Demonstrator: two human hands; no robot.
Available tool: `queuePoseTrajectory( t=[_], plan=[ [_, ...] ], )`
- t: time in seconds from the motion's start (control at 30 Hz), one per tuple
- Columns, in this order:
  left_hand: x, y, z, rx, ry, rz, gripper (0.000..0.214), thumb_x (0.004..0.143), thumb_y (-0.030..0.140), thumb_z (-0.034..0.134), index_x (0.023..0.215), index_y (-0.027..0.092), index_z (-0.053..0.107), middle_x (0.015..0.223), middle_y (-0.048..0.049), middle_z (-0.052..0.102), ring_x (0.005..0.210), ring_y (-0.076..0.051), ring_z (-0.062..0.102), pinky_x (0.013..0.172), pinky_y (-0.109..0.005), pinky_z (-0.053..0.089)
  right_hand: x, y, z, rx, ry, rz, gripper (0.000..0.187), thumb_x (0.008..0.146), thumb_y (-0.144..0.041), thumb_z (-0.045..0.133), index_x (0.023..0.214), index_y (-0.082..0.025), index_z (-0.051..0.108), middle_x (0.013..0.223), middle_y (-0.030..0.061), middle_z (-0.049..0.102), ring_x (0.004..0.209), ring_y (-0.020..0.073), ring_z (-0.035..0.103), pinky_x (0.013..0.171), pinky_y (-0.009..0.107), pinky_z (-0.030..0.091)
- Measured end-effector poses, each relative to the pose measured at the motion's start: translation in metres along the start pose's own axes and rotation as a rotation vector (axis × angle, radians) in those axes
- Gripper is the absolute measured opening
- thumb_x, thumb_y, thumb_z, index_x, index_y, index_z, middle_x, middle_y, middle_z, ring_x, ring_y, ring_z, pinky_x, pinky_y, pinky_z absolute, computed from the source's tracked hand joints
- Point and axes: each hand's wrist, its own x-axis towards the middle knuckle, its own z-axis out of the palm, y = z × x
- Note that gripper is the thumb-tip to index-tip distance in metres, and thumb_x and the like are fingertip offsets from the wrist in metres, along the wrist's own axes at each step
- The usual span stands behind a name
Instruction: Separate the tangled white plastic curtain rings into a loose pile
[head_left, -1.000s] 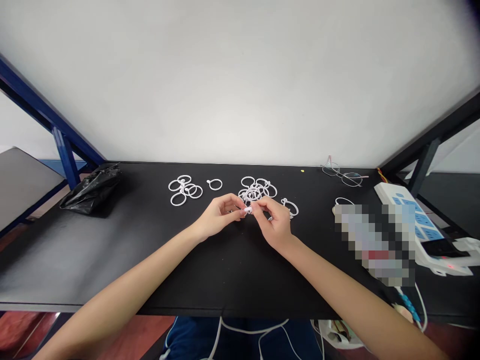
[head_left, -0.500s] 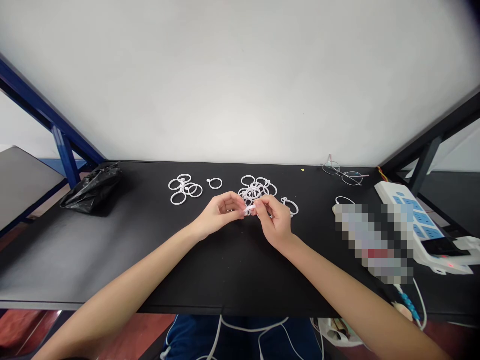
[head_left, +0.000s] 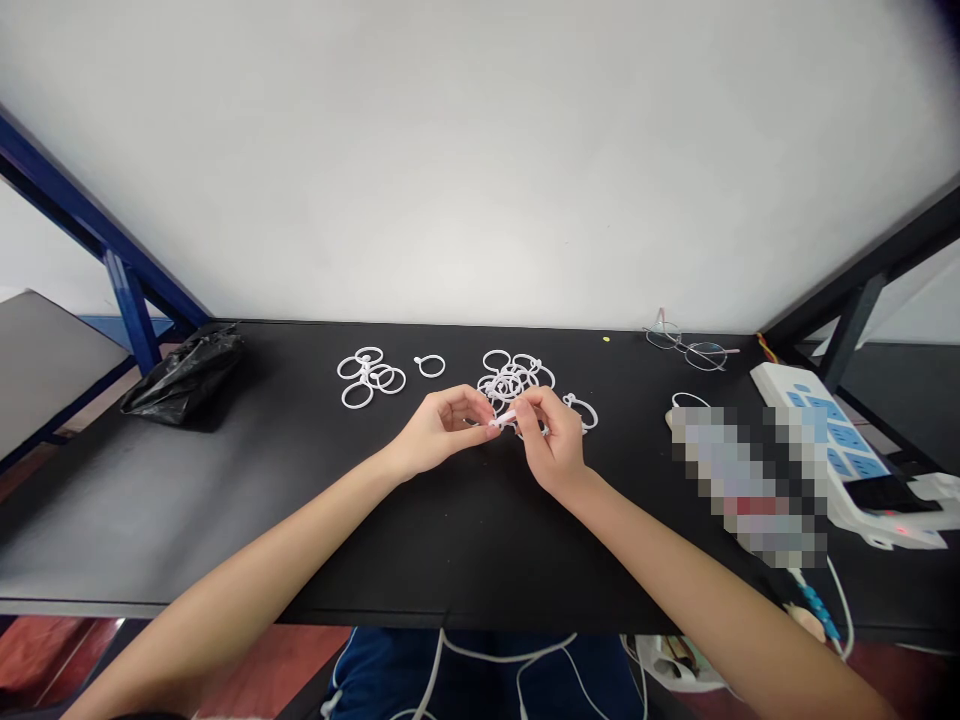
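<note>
Between my two hands is a small white ring [head_left: 505, 417], seen nearly edge-on and partly covered by fingers. My left hand [head_left: 442, 430] pinches its left end between thumb and fingertips. On its other side, my right hand [head_left: 551, 435] grips it with thumb and forefinger. A pile of white plastic rings [head_left: 517, 375] with small eyelets lies just behind my hands. One more ring [head_left: 589, 412] shows beside my right hand. To the left are a loose group of rings [head_left: 358, 396] and a single ring [head_left: 431, 366].
A black plastic bag [head_left: 187, 378] lies at the left of the black table [head_left: 465, 540]. Eyeglasses [head_left: 703, 355] rest at the back right. Farther right are a blurred-out device [head_left: 742, 480] and a white power strip [head_left: 840, 440]. White cables [head_left: 510, 660] hang below the front edge.
The white ring between my fingers has turned slightly and now shows as a slanted bar. My hands have barely shifted; the other rings lie as before.
</note>
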Motion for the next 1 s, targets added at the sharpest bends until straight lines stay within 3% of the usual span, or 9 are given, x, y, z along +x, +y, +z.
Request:
queuePoseTrajectory(
  t=[0.2,0.33,0.47,0.6,0.73,1.0],
  plan=[
    [0.0010,-0.0004,-0.0012,-0.071,0.058,0.001,0.025,0.072,0.026,0.079,0.084,0.014,0.060,0.083,-0.0027,0.065,0.084,-0.015,0.065,0.080,-0.031,0.054,0.0024,-0.0019,0.0012,0.034,-0.036,0.084,0.017,0.091,-0.037,0.055,0.096,-0.021,0.057,0.092,0.0064,0.066,0.086,0.0196,0.066,0.058,0.026,0.054],
    [0.0023,-0.0009,-0.0015,-0.083,0.112,0.001,0.027,0.069,0.024,0.082,0.080,0.014,0.060,0.080,-0.0016,0.066,0.081,-0.015,0.065,0.075,-0.029,0.055,0.0036,-0.0020,0.0013,0.045,-0.109,0.132,0.021,0.089,-0.040,0.058,0.097,-0.021,0.056,0.086,0.0047,0.067,0.071,0.0164,0.066,0.050,0.023,0.051],
    [0.0022,0.0016,-0.0016,-0.088,0.144,-0.050,0.030,0.065,0.023,0.084,0.079,0.014,0.059,0.079,-0.0001,0.063,0.075,-0.013,0.065,0.063,-0.025,0.055,0.0038,-0.0029,0.0007,0.071,-0.153,0.102,0.018,0.091,-0.038,0.055,0.096,-0.021,0.056,0.085,0.0041,0.067,0.071,0.0161,0.067,0.052,0.023,0.051],
    [0.0014,0.0032,-0.0019,-0.081,0.102,-0.110,0.030,0.066,0.026,0.084,0.082,0.014,0.062,0.085,-0.0031,0.068,0.077,-0.015,0.067,0.062,-0.025,0.055,0.0019,-0.0010,0.0000,0.096,-0.180,0.096,0.018,0.095,-0.038,0.047,0.099,-0.021,0.054,0.078,0.0021,0.065,0.063,0.0139,0.063,0.055,0.025,0.051],
    [0.0014,0.0011,-0.0026,-0.078,0.080,-0.118,0.029,0.066,0.029,0.084,0.078,0.013,0.063,0.077,-0.0026,0.070,0.072,-0.015,0.068,0.064,-0.027,0.056,0.0003,0.0021,0.0003,0.120,-0.196,0.095,0.019,0.098,-0.036,0.041,0.104,-0.021,0.052,0.073,0.0008,0.062,0.058,0.0134,0.059,0.056,0.028,0.050],
    [0.0028,0.0006,-0.0060,-0.108,0.219,0.004,0.025,0.069,0.027,0.082,0.076,0.015,0.061,0.078,-0.0008,0.070,0.073,-0.011,0.065,0.064,-0.022,0.053,0.0055,-0.0041,-0.0007,0.022,-0.176,0.022,0.017,0.094,-0.030,0.050,0.106,-0.021,0.059,0.099,0.0073,0.069,0.085,0.0195,0.066,0.065,0.030,0.054]
  ],
)
